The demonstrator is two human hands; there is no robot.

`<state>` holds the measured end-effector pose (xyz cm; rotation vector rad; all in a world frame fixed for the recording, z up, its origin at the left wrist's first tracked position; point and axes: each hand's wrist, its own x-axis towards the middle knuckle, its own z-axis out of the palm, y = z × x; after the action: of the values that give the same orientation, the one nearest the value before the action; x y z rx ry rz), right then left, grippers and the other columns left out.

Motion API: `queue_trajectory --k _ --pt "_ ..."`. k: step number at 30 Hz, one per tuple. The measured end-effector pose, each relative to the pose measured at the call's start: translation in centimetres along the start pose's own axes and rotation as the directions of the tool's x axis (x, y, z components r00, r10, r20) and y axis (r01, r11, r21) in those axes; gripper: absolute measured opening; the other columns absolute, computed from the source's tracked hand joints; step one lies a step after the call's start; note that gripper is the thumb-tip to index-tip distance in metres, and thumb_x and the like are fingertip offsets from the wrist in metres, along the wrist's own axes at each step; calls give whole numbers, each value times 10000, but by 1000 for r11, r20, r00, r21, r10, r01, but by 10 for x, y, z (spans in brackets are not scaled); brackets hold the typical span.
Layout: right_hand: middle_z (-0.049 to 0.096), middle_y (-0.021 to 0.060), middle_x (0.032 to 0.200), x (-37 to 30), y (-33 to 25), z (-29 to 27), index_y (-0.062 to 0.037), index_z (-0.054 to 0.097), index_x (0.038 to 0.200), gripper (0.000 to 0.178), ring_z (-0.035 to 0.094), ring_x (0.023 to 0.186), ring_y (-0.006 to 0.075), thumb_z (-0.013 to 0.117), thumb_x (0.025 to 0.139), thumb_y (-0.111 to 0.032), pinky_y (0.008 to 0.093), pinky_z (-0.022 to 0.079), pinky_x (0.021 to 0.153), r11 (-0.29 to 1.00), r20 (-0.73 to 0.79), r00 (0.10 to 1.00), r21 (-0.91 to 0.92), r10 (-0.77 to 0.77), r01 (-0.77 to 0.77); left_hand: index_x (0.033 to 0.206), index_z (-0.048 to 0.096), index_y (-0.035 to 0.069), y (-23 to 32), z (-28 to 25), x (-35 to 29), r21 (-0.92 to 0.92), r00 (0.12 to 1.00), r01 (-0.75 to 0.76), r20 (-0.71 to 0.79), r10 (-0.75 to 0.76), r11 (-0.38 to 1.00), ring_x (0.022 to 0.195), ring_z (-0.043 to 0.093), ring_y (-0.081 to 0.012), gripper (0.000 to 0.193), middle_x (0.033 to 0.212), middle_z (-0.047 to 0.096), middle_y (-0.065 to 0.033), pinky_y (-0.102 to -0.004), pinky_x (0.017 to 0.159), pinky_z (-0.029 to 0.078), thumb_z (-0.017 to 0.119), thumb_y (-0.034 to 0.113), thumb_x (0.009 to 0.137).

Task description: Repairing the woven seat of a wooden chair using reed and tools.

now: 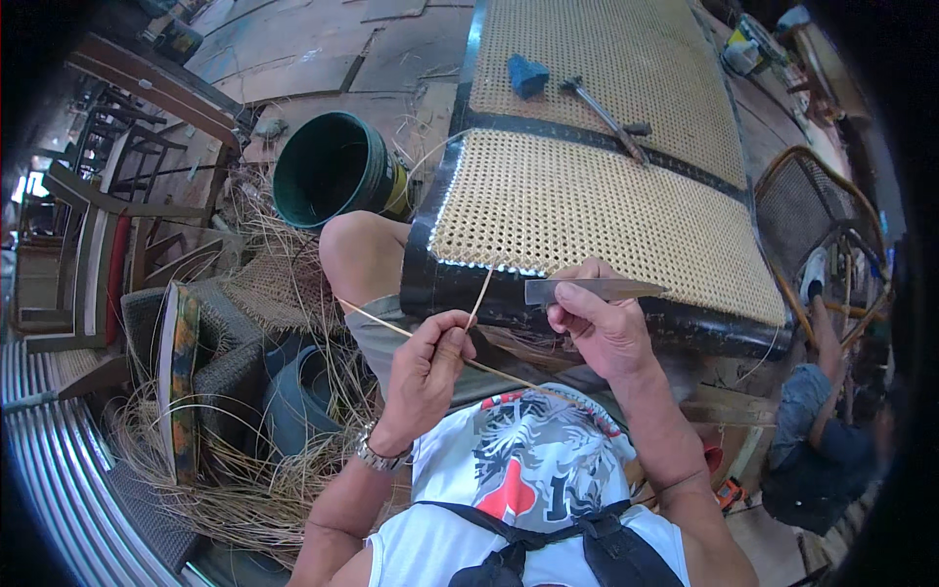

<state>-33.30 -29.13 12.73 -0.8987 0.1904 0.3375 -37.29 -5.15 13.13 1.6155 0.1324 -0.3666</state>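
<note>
My left hand (430, 367) pinches a thin cane strip (479, 298) by the black frame (460, 284) of the woven panel (587, 210); my right hand (602, 328) grips a flat blade (597, 290). A green bucket (337, 171) stands left

View: single head-worn fisheye | Facing: steeply down over wearer's chest | Range: close to both hands, woven cane panel (587, 196) just beyond | Edges: straight lines curve, corners black
</note>
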Motion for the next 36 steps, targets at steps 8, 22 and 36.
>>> queue_trajectory --k 8,22,36 --pt "696 152 1033 19 7 11 -88 512 949 96 684 884 205 607 960 -83 326 572 774 998 -7 1000 60 15 -15 1149 611 -18 3 7 -3 275 974 -183 -80 212 944 702 554 -86 175 775 609 -50 -253 637 460 545 111 1051" --pt "626 239 1234 30 17 33 -55 503 1062 64 658 1123 306 517 1004 -34 449 543 993 993 223 975 109 19 -44 1119 569 24 0 3 -6 -117 999 45 6 -45 992 530 435 -25 192 750 587 -8 -190 467 354 457 179 1097" --pt "633 279 1227 38 14 36 -64 510 1029 60 666 1126 358 533 980 -41 479 559 978 996 220 975 82 7 -25 1117 532 17 2 2 -12 -301 993 122 44 -114 946 486 505 -64 219 746 608 -48 -202 450 421 435 213 1103"
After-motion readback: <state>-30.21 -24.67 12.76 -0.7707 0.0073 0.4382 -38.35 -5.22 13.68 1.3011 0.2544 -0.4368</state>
